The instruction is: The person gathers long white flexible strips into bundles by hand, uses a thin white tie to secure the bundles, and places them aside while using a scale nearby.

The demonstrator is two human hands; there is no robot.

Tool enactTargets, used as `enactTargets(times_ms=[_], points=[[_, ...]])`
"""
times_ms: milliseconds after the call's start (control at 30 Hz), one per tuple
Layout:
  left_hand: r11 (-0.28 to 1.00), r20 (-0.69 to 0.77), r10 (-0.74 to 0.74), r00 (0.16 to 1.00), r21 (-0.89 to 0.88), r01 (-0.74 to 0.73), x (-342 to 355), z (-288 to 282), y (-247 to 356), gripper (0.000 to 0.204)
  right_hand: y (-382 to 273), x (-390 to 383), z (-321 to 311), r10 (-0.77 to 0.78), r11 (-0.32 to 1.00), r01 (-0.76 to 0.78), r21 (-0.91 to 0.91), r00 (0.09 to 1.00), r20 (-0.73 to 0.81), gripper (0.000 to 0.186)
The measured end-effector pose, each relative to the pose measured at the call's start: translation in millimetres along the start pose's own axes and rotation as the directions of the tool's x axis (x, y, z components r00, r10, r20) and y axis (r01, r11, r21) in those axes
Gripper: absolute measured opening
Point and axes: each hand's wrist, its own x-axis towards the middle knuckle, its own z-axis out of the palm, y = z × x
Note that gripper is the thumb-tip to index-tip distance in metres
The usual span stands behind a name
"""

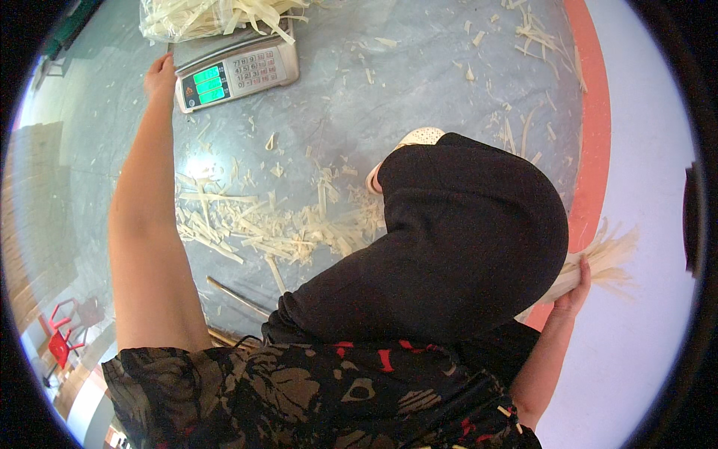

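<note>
At the upper left, my left hand [158,76] is stretched far out to the left edge of a digital scale [288,63]. Its fingers are curled together against the corner of the weighing plate. On the scale sits a clear plastic bag [161,21] full of pale flat strips [217,16]. Down at the right, beside my bent knee, my right hand [573,293] is closed around a bundle of pale strips [607,262] with frayed, fanned ends. My leg hides the bundle's other end.
Pale scraps [299,232] lie strewn over the grey floor [329,112], more at the upper right. A thin stick [238,295] lies by my hip. A red band [591,150] borders the white wall [643,135] on the right. A red chair [60,348] stands far left.
</note>
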Motion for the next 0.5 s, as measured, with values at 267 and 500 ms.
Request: enactTargets(times_ms=[267, 500], points=[[0.947, -0.102, 0.244, 0.965, 0.239, -0.214, 1, 18, 86, 0.035, 13, 4, 13, -0.121, 0.992, 0.122, -0.022, 0.992, 0.019, 0.063], [0.756, 0.010, 0.480, 0.877, 0.503, -0.419, 69, 123, 149, 0.050, 8, -15, 72, -0.164, 0.985, 0.163, -0.053, 0.987, 0.000, 0.064]])
